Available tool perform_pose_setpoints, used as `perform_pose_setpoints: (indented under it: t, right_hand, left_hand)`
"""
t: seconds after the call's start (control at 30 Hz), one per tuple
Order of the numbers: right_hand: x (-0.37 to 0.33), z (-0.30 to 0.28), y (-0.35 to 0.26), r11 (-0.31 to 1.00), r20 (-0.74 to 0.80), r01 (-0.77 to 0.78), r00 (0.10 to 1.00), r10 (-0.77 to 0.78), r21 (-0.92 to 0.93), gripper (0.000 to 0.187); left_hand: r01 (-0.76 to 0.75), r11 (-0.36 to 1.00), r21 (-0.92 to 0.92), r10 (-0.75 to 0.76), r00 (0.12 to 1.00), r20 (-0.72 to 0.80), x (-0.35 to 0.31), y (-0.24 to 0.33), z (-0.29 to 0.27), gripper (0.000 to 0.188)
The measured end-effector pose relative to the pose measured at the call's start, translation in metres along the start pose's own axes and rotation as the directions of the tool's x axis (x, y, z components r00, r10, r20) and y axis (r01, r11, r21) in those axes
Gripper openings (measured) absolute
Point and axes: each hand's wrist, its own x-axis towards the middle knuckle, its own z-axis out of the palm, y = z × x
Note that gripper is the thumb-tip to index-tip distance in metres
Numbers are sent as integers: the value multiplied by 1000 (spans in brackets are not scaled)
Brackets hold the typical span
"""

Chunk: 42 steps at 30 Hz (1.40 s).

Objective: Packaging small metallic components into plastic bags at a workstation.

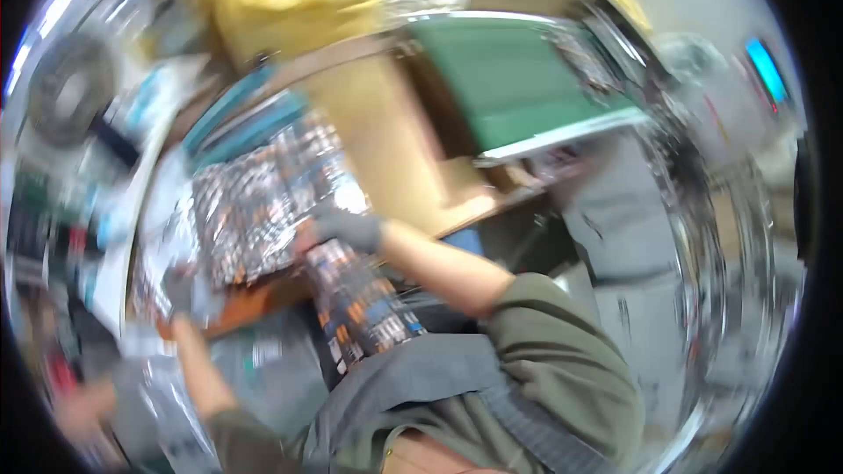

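Observation:
Motion smears much of the picture. My right hand [344,230], in a grey glove with bare fingertips, is closed on the upper end of a shiny printed packet [362,298] that hangs down to my lap. Just beyond it lies a wide bundle of shiny silver packets [250,202] with orange and dark print, on the worktable. My left hand [180,288], also gloved in grey, is at the bundle's left, beside crinkled clear plastic [169,241]. Its fingers are too blurred to make out.
A green conveyor belt [509,79] with metal edges runs at the back right. Teal bars [246,127] lie behind the bundle. Yellow bags [281,13] stand at the back. Grey boxes [623,211] sit at right. Another person's blurred hand [88,408] shows at lower left.

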Motion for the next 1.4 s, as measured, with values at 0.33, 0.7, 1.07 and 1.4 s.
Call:
perform_pose_setpoints:
  t: [0.33,0.7,1.07,1.4]
  right_hand:
    - [-15,-10,-12,993,-267,3,963,28,117,42]
    - [-79,-22,-58,971,-149,103,986,-72,216,46]
    - [-202,13,36,646,-106,131,991,-79,752,70]
    - [-186,-53,-90,326,-341,-109,425,-838,-939,15]
  left_hand:
    - [-509,675,534,654,748,-114,-56,292,71,22]
    - [-241,856,-457,210,971,-118,-58,307,150,29]
    - [-407,735,-542,594,772,226,-235,278,210,25]
    - [-561,770,-303,608,790,83,-169,488,199,19]
